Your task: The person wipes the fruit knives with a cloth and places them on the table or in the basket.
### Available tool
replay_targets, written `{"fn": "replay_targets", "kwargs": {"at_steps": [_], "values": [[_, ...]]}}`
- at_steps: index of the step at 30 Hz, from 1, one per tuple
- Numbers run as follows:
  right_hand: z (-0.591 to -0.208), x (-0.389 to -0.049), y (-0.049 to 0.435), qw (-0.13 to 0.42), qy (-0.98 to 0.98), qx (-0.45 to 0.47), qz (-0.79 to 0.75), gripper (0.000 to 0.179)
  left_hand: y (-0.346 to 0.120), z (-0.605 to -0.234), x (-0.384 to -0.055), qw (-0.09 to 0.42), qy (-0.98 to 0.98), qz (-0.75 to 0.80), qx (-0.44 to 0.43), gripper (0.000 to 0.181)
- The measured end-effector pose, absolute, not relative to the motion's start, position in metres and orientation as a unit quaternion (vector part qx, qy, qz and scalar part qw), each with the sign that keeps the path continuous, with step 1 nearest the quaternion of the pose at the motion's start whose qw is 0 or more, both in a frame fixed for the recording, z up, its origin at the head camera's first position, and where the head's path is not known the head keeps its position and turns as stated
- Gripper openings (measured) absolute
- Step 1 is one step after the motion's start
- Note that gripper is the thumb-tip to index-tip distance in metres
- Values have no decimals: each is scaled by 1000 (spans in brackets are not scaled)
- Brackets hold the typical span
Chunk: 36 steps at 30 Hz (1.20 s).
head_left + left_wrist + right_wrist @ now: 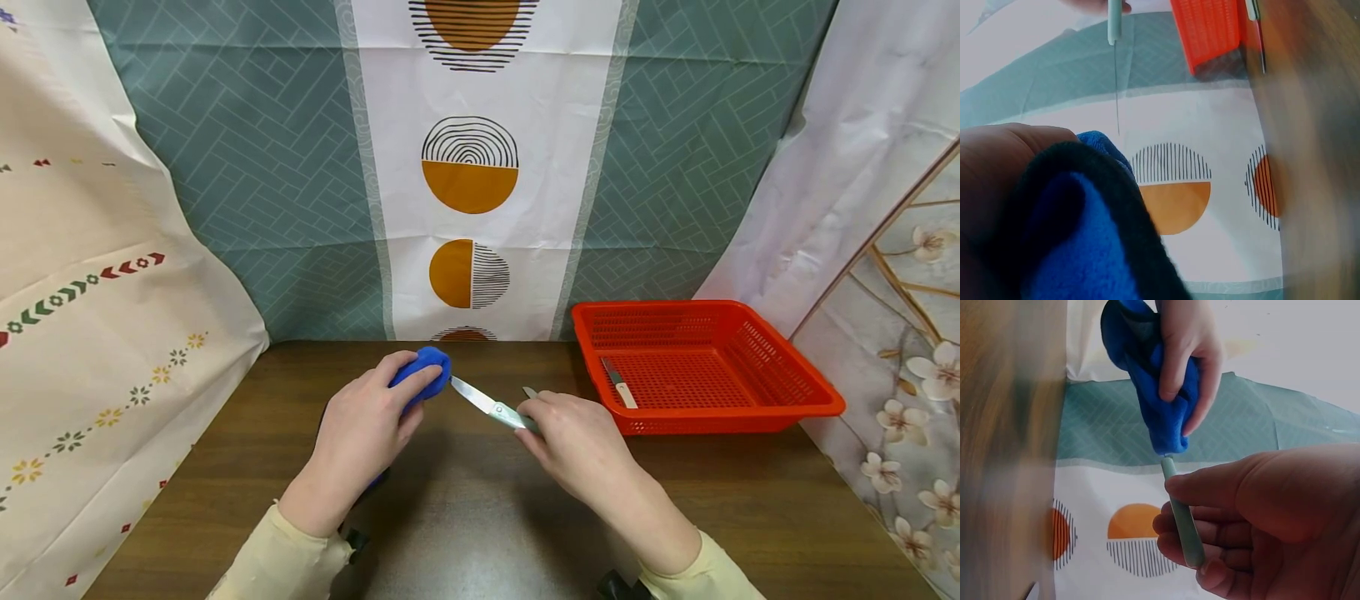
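My left hand [367,417] pinches a folded blue cloth [429,375] between thumb and fingers. In the right wrist view the cloth [1169,419] hangs in loose folds with a dark edge. A small knife [480,397] with a pale green handle is gripped in my right hand [573,437], thumb along one side of the handle. Its bare blade points left, the tip right at the cloth. Seen from the left wrist, the blade [1117,87] is edge-on. Behind my right hand a second blade [529,392] pokes out, the rest of it hidden.
A red plastic basket [750,412] stands at the right on the brown wooden table [465,533]. Inside it lies a knife [621,385] with a whitish handle. Patterned cloth curtains [247,167] hang behind and at both sides.
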State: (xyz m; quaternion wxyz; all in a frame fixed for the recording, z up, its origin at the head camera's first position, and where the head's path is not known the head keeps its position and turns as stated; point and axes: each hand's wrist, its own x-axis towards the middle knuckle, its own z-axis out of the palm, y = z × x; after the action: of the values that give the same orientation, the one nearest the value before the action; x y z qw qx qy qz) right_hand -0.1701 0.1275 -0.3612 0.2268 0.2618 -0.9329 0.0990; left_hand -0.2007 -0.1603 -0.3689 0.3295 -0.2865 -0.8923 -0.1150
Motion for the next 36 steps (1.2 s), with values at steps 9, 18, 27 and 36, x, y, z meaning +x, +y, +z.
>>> {"fn": "replay_targets", "kwargs": {"at_steps": [9,18,27,36], "values": [[-360,-171,127,201,-941,251,106,21,-142,-367,-189,348,-869,-122,-330,54],[-359,-170,127,197,-940,256,114,20,-121,-371,-176,361,-843,-122,-380,52],[-357,-169,126,187,-941,257,120,19,-116,-373,-172,342,-850,-112,-384,53],[-356,-169,126,189,-939,263,114,22,-118,-373,-174,338,-853,-112,-381,53]]}}
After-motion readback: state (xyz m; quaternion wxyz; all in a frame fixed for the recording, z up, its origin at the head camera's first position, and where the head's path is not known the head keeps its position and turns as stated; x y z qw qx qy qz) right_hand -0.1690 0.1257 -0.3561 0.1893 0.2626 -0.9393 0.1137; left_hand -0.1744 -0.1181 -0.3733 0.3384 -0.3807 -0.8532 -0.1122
